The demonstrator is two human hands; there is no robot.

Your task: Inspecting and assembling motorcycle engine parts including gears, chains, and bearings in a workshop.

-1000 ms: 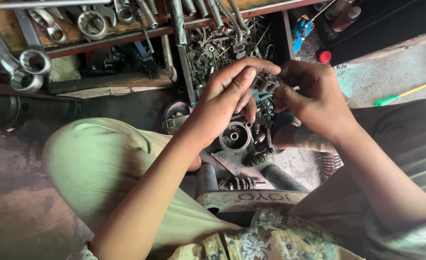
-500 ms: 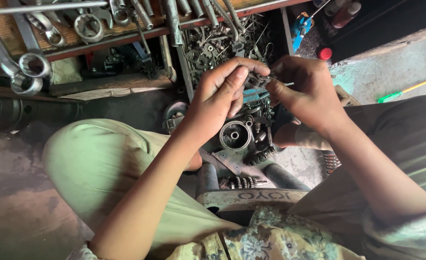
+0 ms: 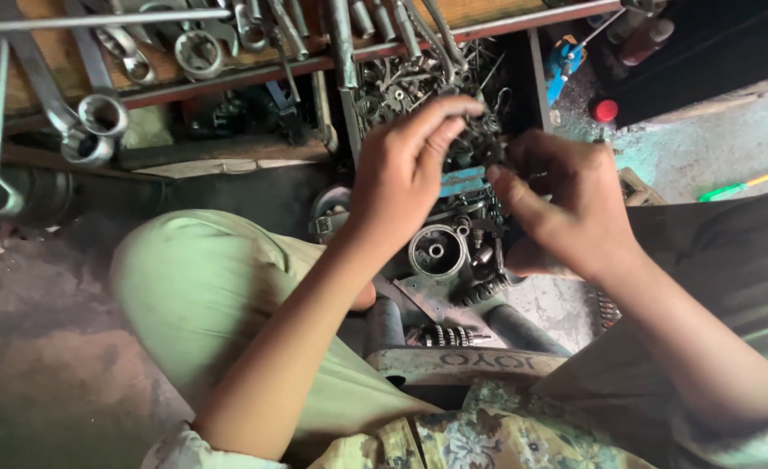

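My left hand [image 3: 406, 174] and my right hand [image 3: 566, 204] meet over a pile of greasy metal parts. Both pinch a small dark metal part [image 3: 486, 149] between the fingertips; its shape is mostly hidden by the fingers. Just below the hands lies a round grey housing with a centre hole [image 3: 437, 252], and beside it a small gear and coiled springs [image 3: 480, 291]. A blue-handled tool [image 3: 462, 181] shows between the hands.
A wooden tray [image 3: 228, 74] at the top holds several wrenches [image 3: 89, 130] and loose bolts [image 3: 401, 87]. My green-trousered knee [image 3: 201, 287] fills the left. A red cap [image 3: 605, 110], a blue tool [image 3: 565, 59] and a green-handled screwdriver [image 3: 740, 187] lie right.
Both hands have lifted the small part slightly upward and away from the round housing. The fingers have shifted their pinch on it.
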